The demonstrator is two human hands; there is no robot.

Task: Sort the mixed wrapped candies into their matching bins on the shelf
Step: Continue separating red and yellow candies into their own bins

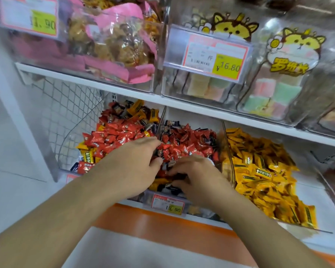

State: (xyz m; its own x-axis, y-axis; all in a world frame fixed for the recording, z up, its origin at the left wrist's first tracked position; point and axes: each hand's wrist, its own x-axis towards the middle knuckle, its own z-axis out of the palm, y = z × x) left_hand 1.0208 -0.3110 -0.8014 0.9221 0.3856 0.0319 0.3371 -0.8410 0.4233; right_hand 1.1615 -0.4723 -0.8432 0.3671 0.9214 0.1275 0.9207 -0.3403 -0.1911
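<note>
Candies first: small foil-wrapped pieces, I'd judge them light, slick and crinkly, so they'll slide off each other in the pile. Best hold is a pinch across the body or on a crimped end, one or two at a time.

Mixed pile sits in the middle bin (223,132) on the lower shelf: mostly red candies (182,144), with dark-wrapped ones (172,187) and a few yellow at the near edge. Left bin (62,144) holds red with yellow and dark strays at its far end. Right bin (227,151) is all yellow candies (259,171). Price tag (167,205) clipped to the middle bin's front.

Both my forearms reach in from near, palms down. Left hand (132,167) lies over the divider between left and middle bins, fingers curled down into the red wrappers; can't tell if it holds one. Right hand (197,176) is at the near front of the middle bin, fingers curled and pinching at the dark pieces, grip not clearly confirmed. Hands are close, not touching.
</note>
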